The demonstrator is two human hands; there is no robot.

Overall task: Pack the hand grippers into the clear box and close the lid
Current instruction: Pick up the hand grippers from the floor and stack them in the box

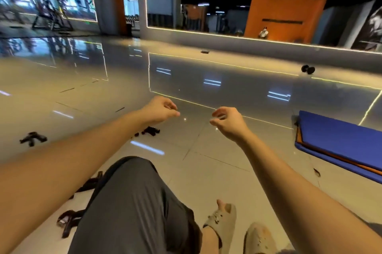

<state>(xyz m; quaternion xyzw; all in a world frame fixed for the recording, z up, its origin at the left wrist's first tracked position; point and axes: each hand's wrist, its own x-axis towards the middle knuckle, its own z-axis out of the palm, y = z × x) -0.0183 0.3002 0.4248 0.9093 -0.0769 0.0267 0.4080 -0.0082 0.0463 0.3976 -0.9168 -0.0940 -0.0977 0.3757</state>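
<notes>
Gym: wall mirrors [237, 5], exercise machine [47, 5], dumbbell [308, 69], mat [341, 142].

Two bare hands show, the left hand [160, 112] and the right hand [228, 122], each loosely curled and holding nothing. At least four black hand grippers lie on the floor [206, 150]: one far left [33, 139], one just past the left wrist [152, 130], one by the left side of the knee [91, 183], and one lower down [69, 220]; the last two are partly hidden, so the count may be off. There is one blue mat [341, 140] on the right. One black dumbbell [308, 69] sits far off. One small dark thing [205, 52] lies near the wall, too small to tell. Two tan sandals [224, 222] show at the bottom. Two big mirrors [227, 5] hang on the wall.
</notes>
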